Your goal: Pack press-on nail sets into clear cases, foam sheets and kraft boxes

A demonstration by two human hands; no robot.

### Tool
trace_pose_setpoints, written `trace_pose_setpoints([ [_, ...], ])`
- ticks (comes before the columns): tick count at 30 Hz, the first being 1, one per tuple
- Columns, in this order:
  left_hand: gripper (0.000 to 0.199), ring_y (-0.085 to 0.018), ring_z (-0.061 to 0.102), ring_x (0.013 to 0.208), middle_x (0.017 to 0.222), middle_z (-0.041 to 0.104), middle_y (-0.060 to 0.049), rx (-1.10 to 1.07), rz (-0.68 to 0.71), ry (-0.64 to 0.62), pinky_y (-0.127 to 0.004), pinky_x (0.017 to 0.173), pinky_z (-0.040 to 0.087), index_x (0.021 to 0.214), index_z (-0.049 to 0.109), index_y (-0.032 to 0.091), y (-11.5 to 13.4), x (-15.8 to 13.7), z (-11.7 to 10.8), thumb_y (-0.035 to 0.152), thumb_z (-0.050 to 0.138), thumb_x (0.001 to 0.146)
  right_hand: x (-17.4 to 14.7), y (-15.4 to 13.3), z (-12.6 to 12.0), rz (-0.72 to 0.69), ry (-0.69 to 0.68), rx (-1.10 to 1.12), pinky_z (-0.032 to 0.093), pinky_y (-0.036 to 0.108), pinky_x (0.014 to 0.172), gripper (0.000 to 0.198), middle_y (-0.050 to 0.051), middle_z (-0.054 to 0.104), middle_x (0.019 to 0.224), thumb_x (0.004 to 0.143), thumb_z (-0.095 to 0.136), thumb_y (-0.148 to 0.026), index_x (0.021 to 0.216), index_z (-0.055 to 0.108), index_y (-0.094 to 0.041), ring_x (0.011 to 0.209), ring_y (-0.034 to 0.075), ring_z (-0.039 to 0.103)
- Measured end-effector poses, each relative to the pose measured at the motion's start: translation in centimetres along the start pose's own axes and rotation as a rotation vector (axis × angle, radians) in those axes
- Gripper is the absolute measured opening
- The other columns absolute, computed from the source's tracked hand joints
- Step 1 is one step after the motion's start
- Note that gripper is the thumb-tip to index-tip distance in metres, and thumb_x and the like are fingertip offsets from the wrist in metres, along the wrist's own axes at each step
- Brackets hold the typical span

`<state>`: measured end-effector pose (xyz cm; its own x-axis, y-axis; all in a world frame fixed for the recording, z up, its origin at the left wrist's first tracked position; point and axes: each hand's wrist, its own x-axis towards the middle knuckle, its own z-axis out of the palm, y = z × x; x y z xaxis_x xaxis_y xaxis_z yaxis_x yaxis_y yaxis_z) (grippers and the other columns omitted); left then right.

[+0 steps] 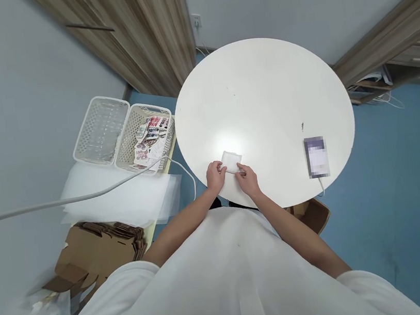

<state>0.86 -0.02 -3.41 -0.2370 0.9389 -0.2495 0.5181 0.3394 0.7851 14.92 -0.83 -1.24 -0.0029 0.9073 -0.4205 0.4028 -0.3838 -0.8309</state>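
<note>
A small, flat white square packet lies at the near edge of the round white table; its kind cannot be made out beyond that. My left hand pinches its left side, thumb and fingers pressed together at the edge. On the opposite side, my right hand grips the lower right corner with curled fingers. Both forearms reach in from below over my white top. Whatever may be inside the packet is hidden by its whitish surface.
Left of the table stand two white baskets, one with clear plastic pieces, one with printed cards. White sheets and folded cardboard lie nearer. A white cable crosses there. A blurred-out device with a cord sits at right.
</note>
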Motion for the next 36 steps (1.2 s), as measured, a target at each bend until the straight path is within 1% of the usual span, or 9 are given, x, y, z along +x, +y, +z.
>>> trace_pose_setpoints([
  [5, 0.015, -0.017, 0.057, 0.083, 0.092, 0.055, -0.007, -0.016, 0.011, 0.046, -0.033, 0.075, 0.051, 0.094, 0.056, 0.017, -1.5, 3.4, -4.1, 0.022, 0.054, 0.080, 3.4, -2.8, 4.3, -0.048, -0.019, -0.021, 0.049, 0.036, 0.083, 0.042, 0.010, 0.054, 0.117, 0.076, 0.050, -0.025, 0.117, 0.054, -0.018, 0.087, 0.017, 0.058],
  [9, 0.024, -0.017, 0.056, 0.093, 0.104, 0.051, -0.009, -0.069, 0.031, 0.062, -0.031, 0.076, 0.052, 0.106, 0.054, 0.017, -2.7, 6.2, -6.9, 0.021, 0.052, 0.082, 6.4, -5.2, 8.0, -0.108, -0.006, -0.044, 0.049, 0.037, 0.086, 0.034, 0.010, 0.054, 0.118, 0.075, 0.050, -0.022, 0.108, 0.059, -0.018, 0.088, 0.016, 0.058],
  [12, 0.029, -0.020, 0.052, 0.105, 0.113, 0.046, -0.011, -0.051, 0.070, 0.087, -0.035, 0.086, 0.049, 0.108, 0.053, 0.018, -3.4, 8.1, -8.4, 0.022, 0.054, 0.080, 8.3, -7.0, 10.3, -0.133, 0.003, -0.056, 0.049, 0.036, 0.086, 0.035, 0.011, 0.053, 0.120, 0.076, 0.050, -0.021, 0.109, 0.059, -0.018, 0.090, 0.017, 0.059],
  [16, 0.034, -0.024, 0.043, 0.119, 0.126, 0.038, -0.013, 0.008, 0.141, 0.076, -0.043, 0.100, 0.039, 0.112, 0.050, 0.018, -3.9, 9.7, -9.7, 0.021, 0.055, 0.078, 10.1, -9.0, 12.5, -0.148, 0.025, -0.068, 0.047, 0.035, 0.089, 0.036, 0.011, 0.050, 0.125, 0.077, 0.048, -0.019, 0.111, 0.058, -0.018, 0.103, 0.018, 0.056],
  [19, 0.040, -0.025, 0.039, 0.123, 0.130, 0.033, -0.014, 0.013, 0.156, 0.049, -0.044, 0.102, 0.036, 0.117, 0.046, 0.018, -4.3, 10.1, -10.0, 0.022, 0.054, 0.079, 10.7, -9.5, 13.3, -0.142, 0.052, -0.086, 0.047, 0.035, 0.091, 0.036, 0.012, 0.049, 0.127, 0.078, 0.046, -0.018, 0.111, 0.059, -0.017, 0.106, 0.018, 0.055],
  [23, 0.044, -0.025, 0.034, 0.127, 0.135, 0.029, -0.014, 0.022, 0.166, 0.000, -0.044, 0.103, 0.035, 0.123, 0.041, 0.019, -4.4, 9.9, -10.2, 0.021, 0.052, 0.080, 10.7, -8.9, 13.5, -0.162, 0.052, -0.094, 0.047, 0.035, 0.091, 0.037, 0.011, 0.047, 0.128, 0.079, 0.044, -0.018, 0.114, 0.057, -0.019, 0.111, 0.018, 0.051],
  [27, 0.048, -0.026, 0.029, 0.130, 0.139, 0.024, -0.014, 0.052, 0.154, -0.047, -0.044, 0.103, 0.034, 0.126, 0.037, 0.020, -4.3, 9.5, -10.4, 0.019, 0.050, 0.080, 10.2, -8.4, 13.5, -0.205, 0.002, -0.118, 0.042, 0.038, 0.097, 0.043, 0.010, 0.041, 0.133, 0.079, 0.043, -0.018, 0.122, 0.049, -0.021, 0.122, 0.019, 0.041],
  [32, 0.046, -0.026, 0.026, 0.132, 0.140, 0.022, -0.014, 0.063, 0.127, -0.048, -0.045, 0.104, 0.033, 0.125, 0.037, 0.020, -4.1, 9.5, -10.5, 0.017, 0.049, 0.081, 9.9, -8.6, 13.4, -0.215, -0.032, -0.110, 0.039, 0.044, 0.098, 0.053, 0.010, 0.027, 0.139, 0.075, 0.046, -0.018, 0.128, 0.041, -0.024, 0.129, 0.023, 0.029],
  [36, 0.048, -0.027, 0.022, 0.134, 0.143, 0.018, -0.014, 0.069, 0.130, -0.015, -0.046, 0.104, 0.031, 0.125, 0.037, 0.019, -3.9, 9.5, -10.2, 0.017, 0.051, 0.079, 9.8, -8.5, 12.8, -0.202, -0.082, -0.093, 0.042, 0.041, 0.093, 0.059, 0.009, 0.019, 0.141, 0.076, 0.046, -0.021, 0.133, 0.033, -0.027, 0.123, 0.022, 0.035],
])
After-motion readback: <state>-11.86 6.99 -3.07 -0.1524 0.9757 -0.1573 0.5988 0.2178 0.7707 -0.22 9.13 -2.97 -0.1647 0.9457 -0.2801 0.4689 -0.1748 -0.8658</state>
